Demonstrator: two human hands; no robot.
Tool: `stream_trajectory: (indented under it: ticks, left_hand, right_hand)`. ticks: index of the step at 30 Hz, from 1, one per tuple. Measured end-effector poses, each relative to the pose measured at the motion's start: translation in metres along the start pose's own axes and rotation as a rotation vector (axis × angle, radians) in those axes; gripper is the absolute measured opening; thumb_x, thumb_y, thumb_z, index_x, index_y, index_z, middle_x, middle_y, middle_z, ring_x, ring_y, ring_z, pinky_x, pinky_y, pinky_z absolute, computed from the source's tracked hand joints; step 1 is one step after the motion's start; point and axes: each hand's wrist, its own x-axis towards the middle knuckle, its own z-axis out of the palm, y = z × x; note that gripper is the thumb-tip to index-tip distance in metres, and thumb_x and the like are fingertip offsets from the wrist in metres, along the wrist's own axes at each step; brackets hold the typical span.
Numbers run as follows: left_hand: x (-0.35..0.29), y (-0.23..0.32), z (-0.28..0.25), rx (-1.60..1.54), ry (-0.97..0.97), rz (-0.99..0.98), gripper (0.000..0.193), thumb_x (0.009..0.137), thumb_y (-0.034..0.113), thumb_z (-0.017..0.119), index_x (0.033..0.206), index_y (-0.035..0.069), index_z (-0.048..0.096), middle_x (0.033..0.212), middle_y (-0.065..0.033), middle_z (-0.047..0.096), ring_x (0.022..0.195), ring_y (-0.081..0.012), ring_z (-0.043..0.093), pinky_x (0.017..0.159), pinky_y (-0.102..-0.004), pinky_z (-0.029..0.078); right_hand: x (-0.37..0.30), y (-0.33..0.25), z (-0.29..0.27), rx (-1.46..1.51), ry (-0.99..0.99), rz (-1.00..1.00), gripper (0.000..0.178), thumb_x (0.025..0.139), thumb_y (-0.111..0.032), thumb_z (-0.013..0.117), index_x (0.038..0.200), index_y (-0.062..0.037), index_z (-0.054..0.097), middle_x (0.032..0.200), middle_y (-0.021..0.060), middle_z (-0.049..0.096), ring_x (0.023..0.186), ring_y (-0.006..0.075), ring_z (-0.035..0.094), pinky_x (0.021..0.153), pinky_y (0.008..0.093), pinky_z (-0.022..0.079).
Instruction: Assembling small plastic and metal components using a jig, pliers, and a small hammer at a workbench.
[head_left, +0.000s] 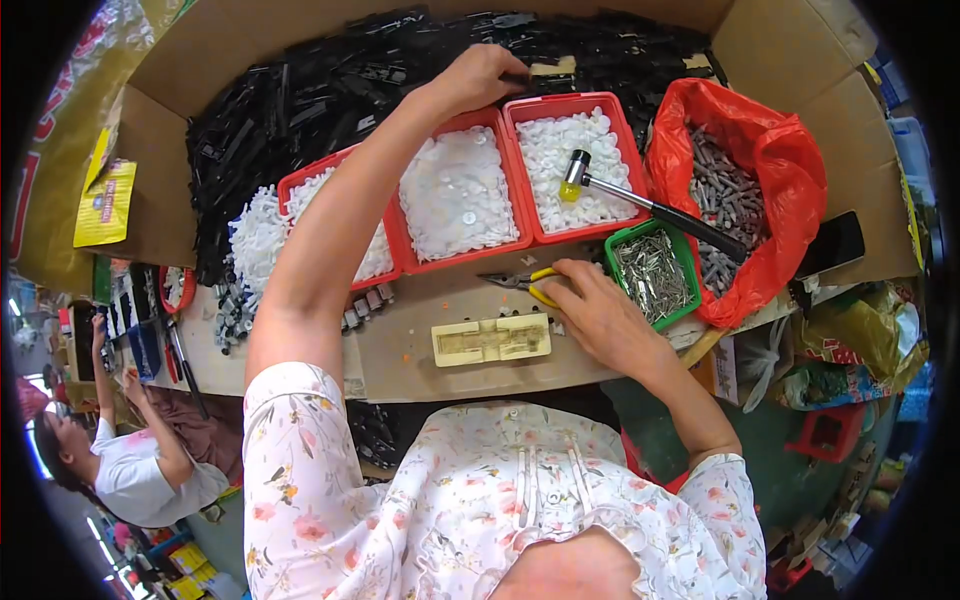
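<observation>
My left hand reaches over the trays to the far pile of black plastic parts. Its fingers are closed on a dark part at the pile's edge, partly hidden. On the tabletop my right hand has thumb and fingers around the yellow handles of pliers, whose jaws point left. Just in front of the pliers lies a cream block with a slotted, darkened top. Next to my right hand stands a green tray of thin metal pieces.
Red trays hold small white plastic parts, some heaped at the left. A hammer lies across the right tray onto a red bag of grey pieces. A phone lies farther right. Cardboard walls border the table; another person sits left.
</observation>
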Motion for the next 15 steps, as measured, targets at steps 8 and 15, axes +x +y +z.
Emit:
stream_trajectory:
  ticks: [8, 15]
  left_hand:
    - [-0.035, 0.027, -0.050, -0.896, 0.446, -0.212, 0.026, 0.096, 0.018, 0.068, 0.117, 0.005, 0.071, 0.102, -0.0029, 0.072, 0.088, -0.0097, 0.066, 0.079, -0.0259, 0.054]
    - [-0.124, 0.082, -0.064, -1.496, 0.197, -0.298, 0.025, 0.098, 0.014, 0.063, 0.117, -0.002, 0.064, 0.101, -0.0079, 0.071, 0.085, -0.0124, 0.069, 0.077, -0.0257, 0.057]
  right_hand:
    - [-0.004, -0.003, -0.009, 0.061, 0.053, -0.031, 0.038, 0.083, -0.001, 0.065, 0.120, -0.0038, 0.058, 0.128, 0.0191, 0.052, 0.117, 0.0379, 0.055, 0.099, 0.0441, 0.047]
    - [0.029, -0.032, -0.042, 0.122, 0.463, -0.200, 0.033, 0.081, 0.009, 0.066, 0.112, -0.0021, 0.068, 0.113, 0.0161, 0.064, 0.099, 0.0332, 0.066, 0.085, 0.0389, 0.055]
